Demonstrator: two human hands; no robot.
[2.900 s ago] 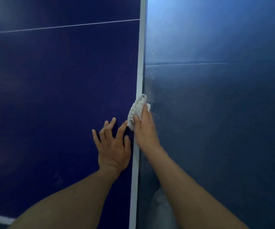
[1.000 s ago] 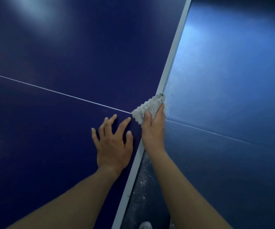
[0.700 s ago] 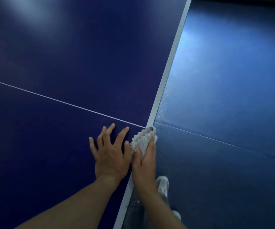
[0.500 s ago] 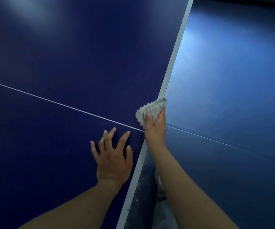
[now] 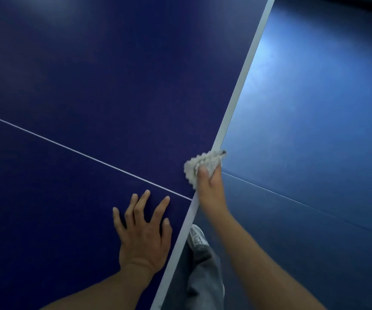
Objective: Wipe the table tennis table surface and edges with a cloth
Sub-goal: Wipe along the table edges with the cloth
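Cloth (image 5: pixel 202 166) (gripped) on table edge (image 5: pixel 236 95)

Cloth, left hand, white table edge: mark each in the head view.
cloth (image 5: pixel 202 163): head view, its bunched middle.
left hand (image 5: pixel 143 238): head view, back of the hand.
white table edge (image 5: pixel 241 81): head view, bare strip beyond the cloth.

cloth (image 5: pixel 202 165): white, bunched, on white edge | table (image 5: pixel 91 86): dark blue

Cloth (image 5: pixel 206 161) farther along the table edge (image 5: pixel 239 86)
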